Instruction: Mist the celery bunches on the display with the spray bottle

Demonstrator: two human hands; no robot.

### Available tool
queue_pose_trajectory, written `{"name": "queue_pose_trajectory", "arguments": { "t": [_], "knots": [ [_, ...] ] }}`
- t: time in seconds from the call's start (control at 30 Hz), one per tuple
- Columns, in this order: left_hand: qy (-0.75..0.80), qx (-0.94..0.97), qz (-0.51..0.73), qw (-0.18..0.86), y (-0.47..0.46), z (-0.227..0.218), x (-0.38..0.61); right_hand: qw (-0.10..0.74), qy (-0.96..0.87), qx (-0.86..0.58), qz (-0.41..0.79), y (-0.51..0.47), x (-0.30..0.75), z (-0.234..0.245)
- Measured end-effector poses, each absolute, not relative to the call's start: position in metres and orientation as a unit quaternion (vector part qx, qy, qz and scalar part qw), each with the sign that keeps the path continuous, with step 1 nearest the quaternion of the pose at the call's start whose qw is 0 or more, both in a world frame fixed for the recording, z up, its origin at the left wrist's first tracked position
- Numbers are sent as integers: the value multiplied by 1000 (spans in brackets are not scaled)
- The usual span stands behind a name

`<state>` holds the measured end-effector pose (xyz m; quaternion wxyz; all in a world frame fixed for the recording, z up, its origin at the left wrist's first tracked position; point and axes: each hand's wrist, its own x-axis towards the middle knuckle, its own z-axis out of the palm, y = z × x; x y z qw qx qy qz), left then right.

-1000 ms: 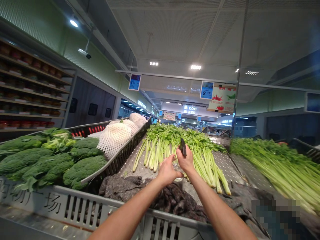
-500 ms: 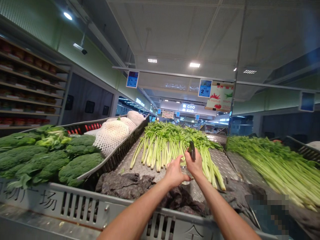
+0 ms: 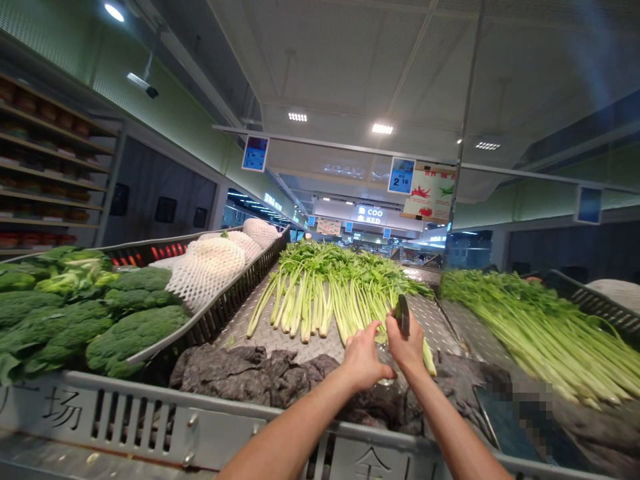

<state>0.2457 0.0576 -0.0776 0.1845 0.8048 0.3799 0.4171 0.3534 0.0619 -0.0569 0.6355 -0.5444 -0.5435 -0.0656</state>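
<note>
In the head view my right hand (image 3: 407,343) is closed round the upper part of a spray bottle (image 3: 403,316); its black head sticks up above the fingers. Part of a clear body shows between my hands. My left hand (image 3: 367,357) curls in a C shape against that clear body, its thumb near the base. Just beyond both hands, bunches of celery (image 3: 305,300) lie in a row on a ridged metal shelf (image 3: 290,347), stalk ends towards me. My right hand hides some stalks.
Crumpled dark cloth (image 3: 240,377) lies along the grey crate edge (image 3: 225,427). Broccoli (image 3: 135,333) and net-wrapped produce (image 3: 210,263) fill crates at left. A mirror panel (image 3: 525,253) on the right reflects the celery. Price signs (image 3: 401,175) hang overhead.
Both hands and the bottle have shifted right along the celery, over its right-hand stalks. The camera has turned slightly right, so the shelves and crates sit further left.
</note>
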Motion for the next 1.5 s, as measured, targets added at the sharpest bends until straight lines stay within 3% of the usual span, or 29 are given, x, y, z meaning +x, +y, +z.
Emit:
{"name": "queue_pose_trajectory", "arguments": {
  "t": [0.8, 1.5],
  "knots": [
    [319, 834, 424, 153, 46, -81, 269, 687, -499, -516, -113, 36, 378, -64],
    [344, 791, 461, 209, 65, -92, 241, 660, -540, -516, -84, 56, 344, -62]
  ]
}}
